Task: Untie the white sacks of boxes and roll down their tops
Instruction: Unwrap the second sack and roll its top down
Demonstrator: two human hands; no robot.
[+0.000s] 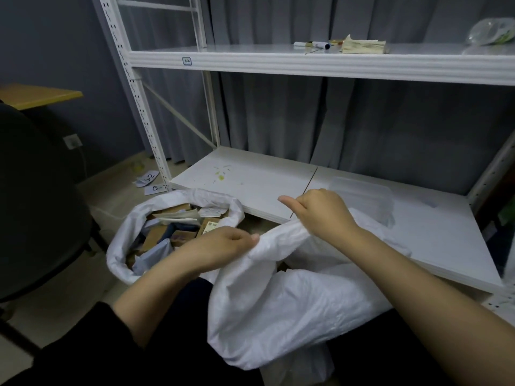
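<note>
Pinching near sack (278,302) top edge — left grip (223,246), right grip (320,215), rolled-down sack (122,246) just beside

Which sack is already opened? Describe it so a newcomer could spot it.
Start at the white metal shelving unit. On the floor by its lower left corner stands the white woven sack with a rolled-down rim. Unlike the other sack, its brown cardboard boxes show.

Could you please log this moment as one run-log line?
left hand: grips near sack top | right hand: grips same top | far sack: rolled open
</note>
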